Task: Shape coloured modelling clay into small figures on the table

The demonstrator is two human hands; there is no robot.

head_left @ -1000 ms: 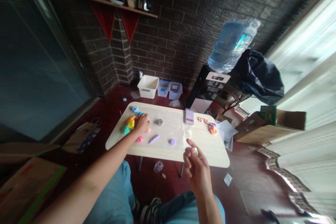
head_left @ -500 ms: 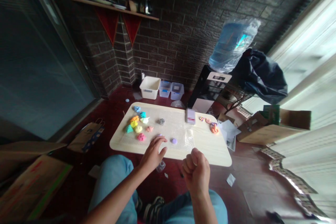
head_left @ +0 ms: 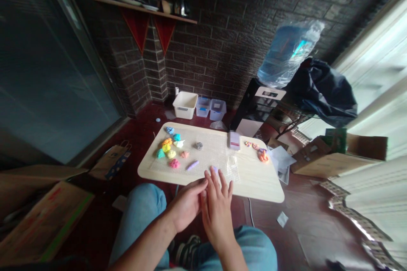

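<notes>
My left hand (head_left: pixel 186 205) and my right hand (head_left: pixel 218 207) meet palm to palm in front of the table's near edge. The right fingers are stretched out and slightly apart; the left hand looks flat, its fingers mostly behind the right. Whether anything lies between the palms is hidden. Just beyond the fingertips, a purple clay piece (head_left: pixel 215 169) is partly covered. A purple clay roll (head_left: pixel 192 165) lies to its left on the bubble wrap (head_left: pixel 210 152). A grey clay lump (head_left: pixel 199 145) sits farther back, with pink clay (head_left: pixel 174 163) at the left.
Several coloured lumps, among them green clay (head_left: pixel 160 153), lie on the table's (head_left: pixel 254 186) left. A small box (head_left: pixel 234 140) and orange-purple clay (head_left: pixel 263 155) are at the right. Behind stand a white bin (head_left: pixel 185 106), clear bins (head_left: pixel 218 110) and a water dispenser (head_left: pixel 254 108).
My hands have come together from being apart. The right hand, earlier curled closed, has opened out. The left hand has moved off the purple roll, which now shows fully.
</notes>
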